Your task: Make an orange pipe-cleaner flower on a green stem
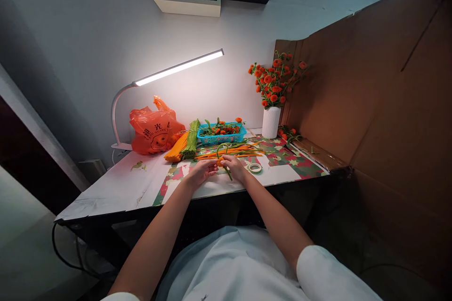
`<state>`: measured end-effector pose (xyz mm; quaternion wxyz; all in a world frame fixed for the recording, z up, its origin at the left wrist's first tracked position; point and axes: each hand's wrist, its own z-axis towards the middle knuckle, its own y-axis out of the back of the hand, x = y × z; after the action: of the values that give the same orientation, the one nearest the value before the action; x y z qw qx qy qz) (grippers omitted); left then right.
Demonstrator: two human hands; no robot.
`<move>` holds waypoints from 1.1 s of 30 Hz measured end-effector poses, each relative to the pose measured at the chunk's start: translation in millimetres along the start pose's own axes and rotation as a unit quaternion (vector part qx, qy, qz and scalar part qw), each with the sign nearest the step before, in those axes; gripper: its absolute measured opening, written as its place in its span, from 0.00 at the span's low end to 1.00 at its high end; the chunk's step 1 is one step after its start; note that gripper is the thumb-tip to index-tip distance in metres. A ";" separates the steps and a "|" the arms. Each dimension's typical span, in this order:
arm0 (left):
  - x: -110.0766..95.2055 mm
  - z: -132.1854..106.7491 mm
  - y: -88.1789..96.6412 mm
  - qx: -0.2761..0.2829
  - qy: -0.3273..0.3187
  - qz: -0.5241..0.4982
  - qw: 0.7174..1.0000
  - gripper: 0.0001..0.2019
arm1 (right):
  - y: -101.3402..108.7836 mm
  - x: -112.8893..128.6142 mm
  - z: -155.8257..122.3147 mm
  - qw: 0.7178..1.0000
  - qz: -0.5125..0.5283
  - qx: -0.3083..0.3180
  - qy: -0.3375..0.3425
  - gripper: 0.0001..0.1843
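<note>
Glossy plastic, soft fuzz and matt paper

The orange bag (155, 124) is thin plastic, shiny and crinkled. The blue basket (221, 139) looks like moulded plastic with pierced walls. The orange bundle (176, 149), the green bundle (191, 140) and the bent green stem (229, 174) all have a matt, fuzzy look, like pipe cleaners; the orange flowers (267, 79) show the same soft nap. The white vase (271, 123) is ribbed and dull, ceramic or plastic, hard to tell. The table cover (113, 178) is smooth and paper-like. The brown panel (388, 103) is matt cardboard, with a shiny strip (322, 156) along its foot. The shirt (226, 263) is soft, matt cloth, and the wall (70, 23) smooth.
</note>
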<state>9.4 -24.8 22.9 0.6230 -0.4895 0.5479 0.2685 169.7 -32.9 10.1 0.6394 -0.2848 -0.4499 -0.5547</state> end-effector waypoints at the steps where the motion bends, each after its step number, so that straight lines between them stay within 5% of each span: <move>1: 0.1 0.2 0.0 0.000 0.000 0.001 1.000 0.06 | 0.2 -0.5 0.2 1.000 -0.006 0.001 -0.002 0.10; 33: 0.6 0.0 -3.9 -0.036 -0.020 0.063 0.997 0.09 | 1.7 -6.1 4.4 0.998 -0.066 0.010 -0.009 0.07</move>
<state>12.9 -26.4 23.6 0.5974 -0.4709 0.5551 0.3364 170.3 -26.0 6.7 0.6001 -0.2530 -0.4790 -0.5886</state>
